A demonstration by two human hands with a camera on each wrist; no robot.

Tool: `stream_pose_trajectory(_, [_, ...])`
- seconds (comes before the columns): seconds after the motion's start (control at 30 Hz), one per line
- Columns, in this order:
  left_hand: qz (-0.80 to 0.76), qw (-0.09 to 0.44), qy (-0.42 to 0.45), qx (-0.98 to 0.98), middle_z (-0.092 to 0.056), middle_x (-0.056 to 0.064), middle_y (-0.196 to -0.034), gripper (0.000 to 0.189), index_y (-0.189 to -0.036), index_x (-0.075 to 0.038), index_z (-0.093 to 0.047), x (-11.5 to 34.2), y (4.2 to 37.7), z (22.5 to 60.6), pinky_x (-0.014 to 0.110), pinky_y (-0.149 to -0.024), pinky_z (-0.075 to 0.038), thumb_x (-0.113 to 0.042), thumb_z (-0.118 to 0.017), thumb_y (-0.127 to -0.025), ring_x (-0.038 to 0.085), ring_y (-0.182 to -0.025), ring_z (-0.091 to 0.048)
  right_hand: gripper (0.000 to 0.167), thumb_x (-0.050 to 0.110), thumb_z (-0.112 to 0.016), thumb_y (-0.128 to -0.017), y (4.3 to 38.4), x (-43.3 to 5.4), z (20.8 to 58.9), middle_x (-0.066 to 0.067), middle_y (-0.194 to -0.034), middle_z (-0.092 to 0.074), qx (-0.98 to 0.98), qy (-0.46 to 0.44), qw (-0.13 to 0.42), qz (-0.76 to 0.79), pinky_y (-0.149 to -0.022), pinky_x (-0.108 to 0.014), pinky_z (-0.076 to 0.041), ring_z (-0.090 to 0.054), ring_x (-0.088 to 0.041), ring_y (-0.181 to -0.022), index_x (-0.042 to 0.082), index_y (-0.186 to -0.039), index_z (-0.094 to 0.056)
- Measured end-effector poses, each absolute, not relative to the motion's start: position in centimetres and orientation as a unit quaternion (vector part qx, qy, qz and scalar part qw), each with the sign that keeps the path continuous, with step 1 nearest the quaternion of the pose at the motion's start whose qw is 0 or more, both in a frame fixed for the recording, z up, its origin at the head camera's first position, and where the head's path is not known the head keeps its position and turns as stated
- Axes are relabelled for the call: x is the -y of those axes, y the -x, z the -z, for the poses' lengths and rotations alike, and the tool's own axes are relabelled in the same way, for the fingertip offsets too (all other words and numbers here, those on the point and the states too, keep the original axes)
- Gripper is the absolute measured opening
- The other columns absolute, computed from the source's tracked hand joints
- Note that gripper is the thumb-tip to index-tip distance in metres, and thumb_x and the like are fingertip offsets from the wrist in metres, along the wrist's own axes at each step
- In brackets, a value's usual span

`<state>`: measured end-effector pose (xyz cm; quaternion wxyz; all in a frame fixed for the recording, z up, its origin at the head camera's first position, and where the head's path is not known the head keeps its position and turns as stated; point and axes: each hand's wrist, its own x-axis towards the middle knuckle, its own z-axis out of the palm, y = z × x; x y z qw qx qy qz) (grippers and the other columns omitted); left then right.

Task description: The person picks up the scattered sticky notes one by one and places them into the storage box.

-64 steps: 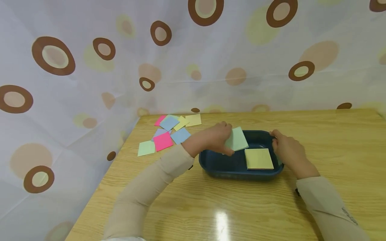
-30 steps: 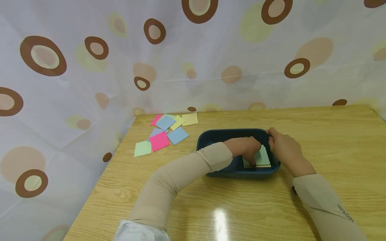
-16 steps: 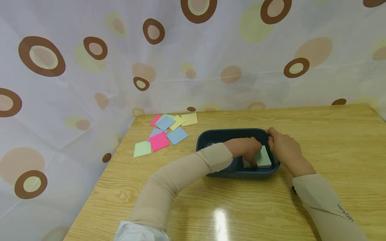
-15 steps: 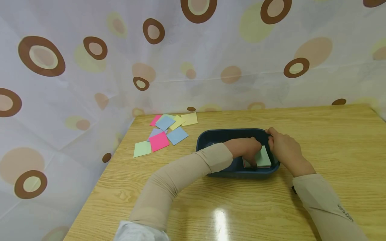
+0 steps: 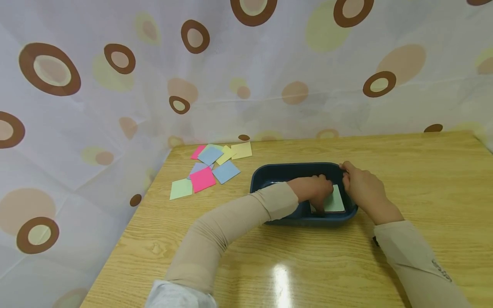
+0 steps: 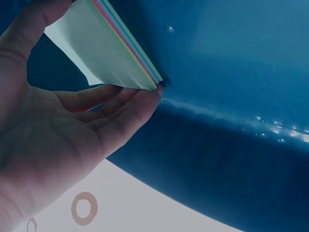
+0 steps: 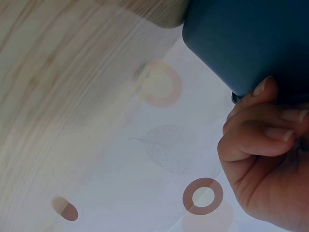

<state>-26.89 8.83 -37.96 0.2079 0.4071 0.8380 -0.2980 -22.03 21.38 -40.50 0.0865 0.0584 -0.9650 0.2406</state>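
My left hand (image 5: 315, 190) reaches down into the dark blue plastic bin (image 5: 292, 166) and holds a squared stack of sticky notes (image 5: 336, 201) near the bin's right end. Pale green is the stack's top colour. In the left wrist view, thumb and fingers grip opposite edges of the sticky notes (image 6: 104, 48), whose side shows pink, yellow, blue and green layers. My right hand (image 5: 363, 190) grips the bin's right rim at its far corner. The right wrist view shows that hand's curled fingers (image 7: 256, 145) against the bin's outer wall (image 7: 236, 43).
Left of the bin, loose sticky notes lie spread on the wooden table (image 5: 239, 256): pink (image 5: 203, 179), blue (image 5: 226, 172), pale green (image 5: 181, 189), yellow (image 5: 241, 150) and others overlapping. A patterned curtain (image 5: 231, 115) hangs along the table's back and left edges.
My left hand has lowered the pale green notes rightward onto the yellow-topped pile in the bin, then stayed there, gripping the stack. My right hand keeps its hold on the rim.
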Motion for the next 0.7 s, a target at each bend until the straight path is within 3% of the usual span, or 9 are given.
stream_pose_trajectory(0.7, [0.292,0.194,-0.397,-0.849,-0.04,-0.004,-0.139,0.071,-0.144,-0.022,-0.041,-8.64,27.0,38.62,0.024,-0.098,-0.032,-0.057,-0.06,-0.086,0.012,-0.12,-0.036,0.034,0.006,-0.042,-0.097,22.09,-21.39,40.23,-0.007,-0.053,-0.043,0.966,-0.057,0.07,-0.242,-0.042,-0.031,-0.03,-0.038,-0.019,-0.044,-0.003,-0.13,-0.045])
